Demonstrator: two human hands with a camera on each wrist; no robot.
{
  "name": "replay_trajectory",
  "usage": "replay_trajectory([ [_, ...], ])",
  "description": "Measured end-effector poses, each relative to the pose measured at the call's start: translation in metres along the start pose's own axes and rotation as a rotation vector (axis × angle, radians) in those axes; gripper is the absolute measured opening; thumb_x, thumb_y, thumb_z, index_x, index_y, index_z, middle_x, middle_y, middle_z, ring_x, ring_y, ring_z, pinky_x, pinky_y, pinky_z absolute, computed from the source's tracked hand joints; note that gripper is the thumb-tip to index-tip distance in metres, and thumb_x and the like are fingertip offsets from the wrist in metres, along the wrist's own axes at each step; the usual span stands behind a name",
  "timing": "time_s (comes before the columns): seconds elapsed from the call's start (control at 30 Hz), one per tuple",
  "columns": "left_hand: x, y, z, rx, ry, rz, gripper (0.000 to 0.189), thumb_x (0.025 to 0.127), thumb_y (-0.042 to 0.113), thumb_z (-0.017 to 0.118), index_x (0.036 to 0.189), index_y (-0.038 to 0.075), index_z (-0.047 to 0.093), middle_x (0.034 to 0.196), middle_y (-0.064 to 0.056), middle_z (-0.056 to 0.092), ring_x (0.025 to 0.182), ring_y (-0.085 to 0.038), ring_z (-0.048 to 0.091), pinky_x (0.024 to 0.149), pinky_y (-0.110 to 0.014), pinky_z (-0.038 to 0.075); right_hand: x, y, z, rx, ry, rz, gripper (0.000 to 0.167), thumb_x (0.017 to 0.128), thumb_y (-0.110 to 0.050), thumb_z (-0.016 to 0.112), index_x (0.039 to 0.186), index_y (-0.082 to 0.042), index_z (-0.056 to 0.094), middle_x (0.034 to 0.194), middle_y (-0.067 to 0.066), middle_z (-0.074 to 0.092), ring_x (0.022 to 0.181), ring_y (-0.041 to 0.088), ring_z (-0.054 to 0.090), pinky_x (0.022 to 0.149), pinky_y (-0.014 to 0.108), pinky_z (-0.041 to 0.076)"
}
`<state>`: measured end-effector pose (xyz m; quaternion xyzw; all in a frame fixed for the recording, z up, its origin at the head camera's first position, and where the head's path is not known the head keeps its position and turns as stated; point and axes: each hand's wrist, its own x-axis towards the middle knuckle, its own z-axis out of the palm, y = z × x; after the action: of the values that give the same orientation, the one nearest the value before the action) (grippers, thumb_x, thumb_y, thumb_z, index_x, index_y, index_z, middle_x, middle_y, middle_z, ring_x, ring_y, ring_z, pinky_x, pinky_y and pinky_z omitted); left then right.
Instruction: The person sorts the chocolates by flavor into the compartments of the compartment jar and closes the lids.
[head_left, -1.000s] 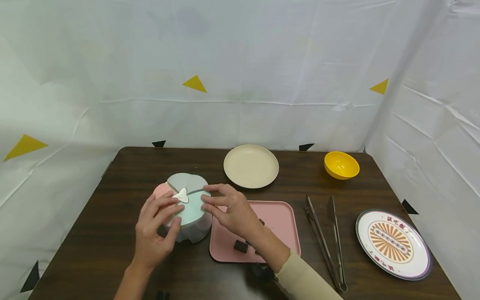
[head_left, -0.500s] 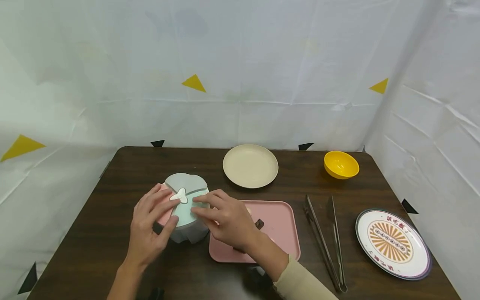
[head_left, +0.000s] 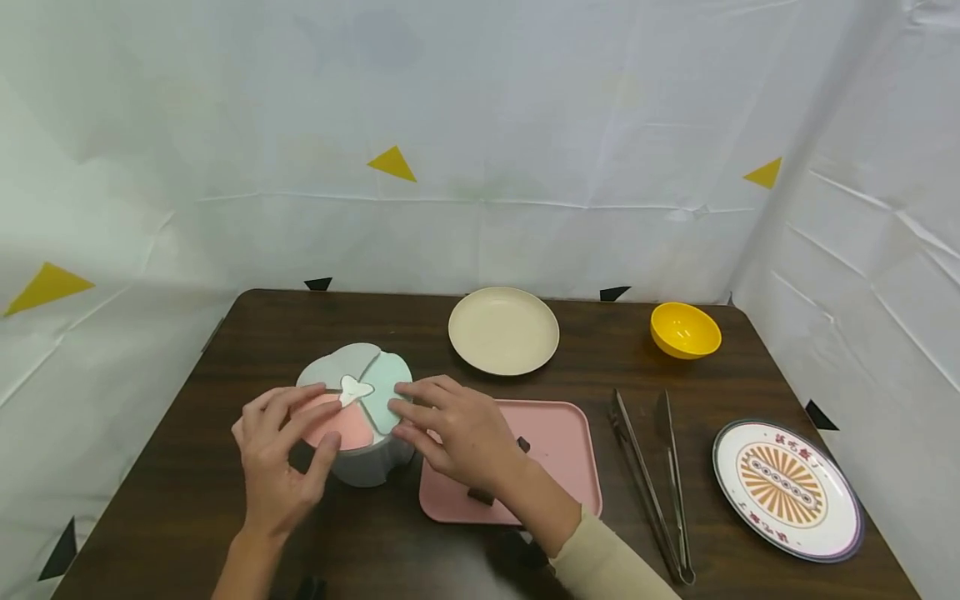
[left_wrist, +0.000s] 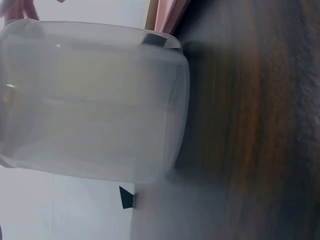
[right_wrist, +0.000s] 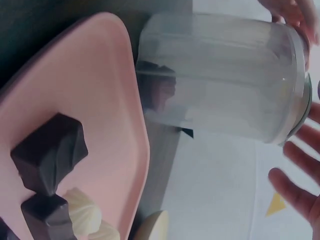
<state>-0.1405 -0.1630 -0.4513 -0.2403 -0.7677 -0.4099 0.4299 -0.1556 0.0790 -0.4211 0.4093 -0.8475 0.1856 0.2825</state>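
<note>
A frosted, petal-shaped storage jar (head_left: 363, 471) stands on the table at left. Its lid has a pink section (head_left: 341, 425), a grey section (head_left: 336, 367) and a mint section (head_left: 387, 385) around a white centre piece (head_left: 355, 390). My left hand (head_left: 277, 454) reaches over the pink side, fingers spread along the lid. Across from it, my right hand (head_left: 461, 425) touches the mint edge with its fingertips, its thumb (right_wrist: 295, 195) held away in the right wrist view. A dark reddish piece (right_wrist: 159, 87) shows through the jar's wall low down.
Right of the jar lies a pink tray (head_left: 562, 471) with dark chocolate-like pieces (right_wrist: 50, 150) and cream swirls (right_wrist: 84, 212). Behind it is a cream plate (head_left: 504, 332). Farther right are a yellow bowl (head_left: 684, 332), metal tongs (head_left: 651, 492) and a printed white plate (head_left: 787, 492).
The lid has turned counterclockwise seen from above: pink now faces front, mint the right, grey the back left. My left hand has shifted left.
</note>
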Motion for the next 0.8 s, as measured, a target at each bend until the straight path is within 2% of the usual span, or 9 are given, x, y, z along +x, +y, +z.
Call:
replay_trajectory([
  [0.1, -0.001, 0.002, -0.003, -0.040, -0.022, 0.025, 0.030, 0.081, 0.034, 0.068, 0.096, 0.010, 0.077, 0.109, -0.017, 0.067, 0.123, -0.046, 0.047, 0.107, -0.058, 0.011, 0.000, 0.003, -0.001, -0.012, -0.007, 0.054, 0.034, 0.095, -0.038, 0.063, 0.123, -0.018, 0.071, 0.129, -0.002, 0.063, 0.120, 0.010, 0.056, 0.081, 0.025, 0.053],
  [0.2, -0.002, 0.003, -0.005, -0.089, -0.069, 0.052, 0.031, 0.079, 0.031, 0.067, 0.099, 0.009, 0.076, 0.111, -0.020, 0.064, 0.127, -0.047, 0.046, 0.107, -0.069, 0.005, 0.001, 0.004, -0.001, 0.001, -0.018, 0.079, 0.035, 0.095, -0.035, 0.064, 0.124, -0.017, 0.069, 0.131, -0.002, 0.062, 0.122, 0.011, 0.054, 0.084, 0.027, 0.053],
  [0.3, -0.003, 0.005, -0.005, -0.091, -0.088, 0.081, 0.031, 0.080, 0.031, 0.066, 0.100, 0.009, 0.076, 0.111, -0.019, 0.063, 0.122, -0.045, 0.049, 0.105, -0.067, 0.012, 0.002, 0.004, -0.002, 0.017, -0.012, 0.023, 0.032, 0.094, -0.034, 0.066, 0.121, -0.017, 0.071, 0.129, -0.001, 0.062, 0.121, 0.012, 0.055, 0.085, 0.025, 0.052],
  [0.43, -0.002, 0.009, 0.000, -0.012, -0.059, 0.137, 0.031, 0.084, 0.040, 0.067, 0.097, 0.014, 0.078, 0.106, -0.016, 0.065, 0.109, -0.041, 0.053, 0.094, -0.058, 0.023, 0.001, 0.004, -0.002, 0.041, 0.011, -0.098, 0.027, 0.092, -0.030, 0.069, 0.116, -0.020, 0.074, 0.126, -0.001, 0.064, 0.118, 0.015, 0.057, 0.088, 0.023, 0.050],
  [0.6, 0.001, 0.013, 0.005, 0.033, -0.009, 0.172, 0.037, 0.080, 0.049, 0.074, 0.091, 0.014, 0.078, 0.099, -0.012, 0.068, 0.093, -0.036, 0.052, 0.085, -0.053, 0.025, 0.000, 0.008, -0.002, 0.070, -0.011, -0.125, 0.027, 0.091, -0.020, 0.071, 0.118, -0.021, 0.073, 0.131, 0.000, 0.062, 0.124, 0.017, 0.054, 0.097, 0.025, 0.046],
  [0.67, 0.002, 0.013, 0.006, 0.016, -0.008, 0.176, 0.038, 0.079, 0.049, 0.077, 0.090, 0.013, 0.078, 0.097, -0.011, 0.068, 0.093, -0.037, 0.053, 0.087, -0.054, 0.026, 0.000, 0.010, -0.003, 0.074, -0.027, -0.122, 0.031, 0.090, -0.015, 0.072, 0.120, -0.021, 0.072, 0.133, 0.000, 0.060, 0.127, 0.016, 0.052, 0.096, 0.024, 0.046],
  [0.8, 0.002, 0.014, 0.007, -0.057, -0.048, 0.173, 0.036, 0.081, 0.044, 0.077, 0.095, 0.010, 0.078, 0.099, -0.015, 0.066, 0.105, -0.041, 0.056, 0.102, -0.060, 0.028, 0.000, 0.015, -0.005, 0.058, -0.050, -0.137, 0.037, 0.088, -0.008, 0.072, 0.123, -0.020, 0.071, 0.136, 0.001, 0.059, 0.129, 0.016, 0.051, 0.098, 0.024, 0.045],
])
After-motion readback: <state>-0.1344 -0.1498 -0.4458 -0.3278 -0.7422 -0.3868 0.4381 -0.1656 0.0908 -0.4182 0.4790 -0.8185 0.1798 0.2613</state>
